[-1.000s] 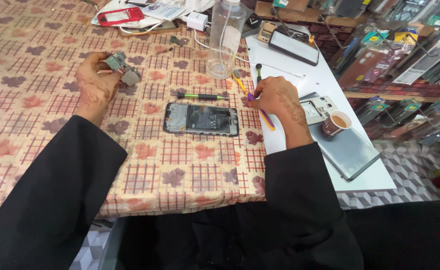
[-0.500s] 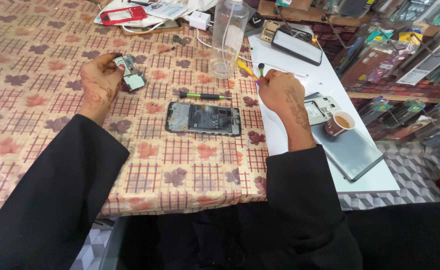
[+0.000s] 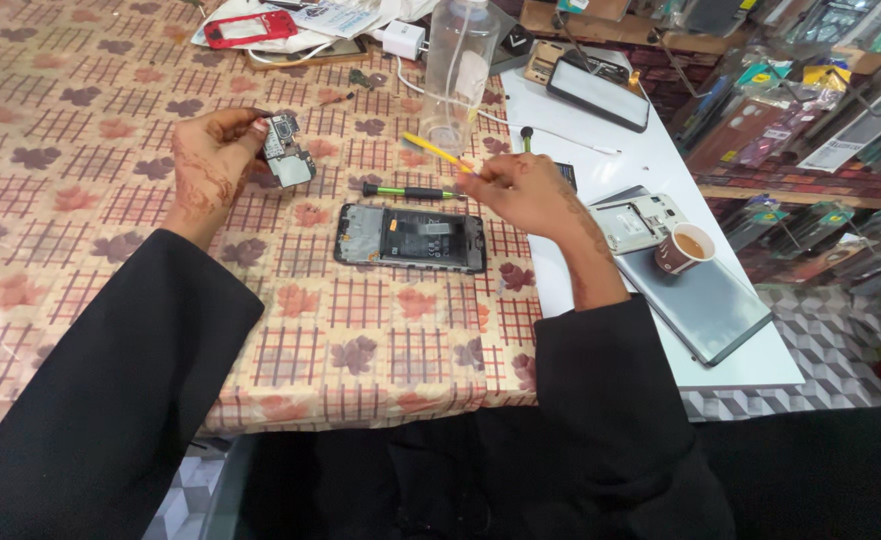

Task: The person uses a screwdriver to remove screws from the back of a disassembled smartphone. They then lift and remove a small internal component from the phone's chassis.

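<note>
- Left hand (image 3: 211, 165): raised above the patterned tablecloth (image 3: 81, 250), fingers pinching a small grey circuit board (image 3: 283, 155) by its left edge; board is held clear of the cloth, tilted.
- Right hand (image 3: 526, 190): fingers pressed together around a thin yellow tool (image 3: 436, 152); the tool's tip points up and left, toward the base of the clear plastic bottle (image 3: 458, 70).
- Opened phone frame (image 3: 411, 238): lies flat on the cloth between the two hands, internals facing up, just below the right hand.
- Green-handled screwdriver (image 3: 408, 191): lies on the cloth just above the phone frame, near the right hand's fingertips.
- White board (image 3: 681, 340): to the right, over the table edge; carries a second opened phone (image 3: 639, 220), a paper cup (image 3: 685, 248) with brown drink, and a grey flat panel (image 3: 706, 305) under the cup.
- Red phone shell (image 3: 253, 27): far side of the cloth, well apart from both hands.
</note>
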